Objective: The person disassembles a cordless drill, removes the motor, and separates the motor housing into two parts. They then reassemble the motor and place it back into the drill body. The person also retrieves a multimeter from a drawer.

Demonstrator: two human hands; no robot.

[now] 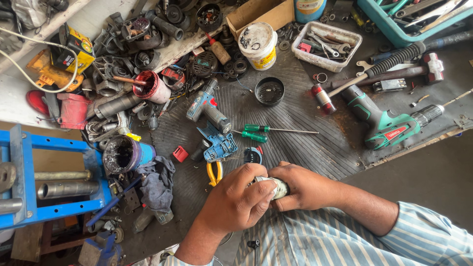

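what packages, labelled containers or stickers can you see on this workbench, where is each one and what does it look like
White plastic tub: top centre, round, with a yellow label band, small metal rings on its lid.
Cardboard box: top centre behind the tub, brown, open.
Blue canister: top edge, cylindrical, pale label.
Yellow and black box: upper left, printed carton.
Green drill: right, dark nameplate on its body.
Both hands grip a small metal part; no screens.

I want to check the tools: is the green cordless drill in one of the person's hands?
No, the green cordless drill lies on the ribbed mat, apart from both hands, which hold a small metal part.
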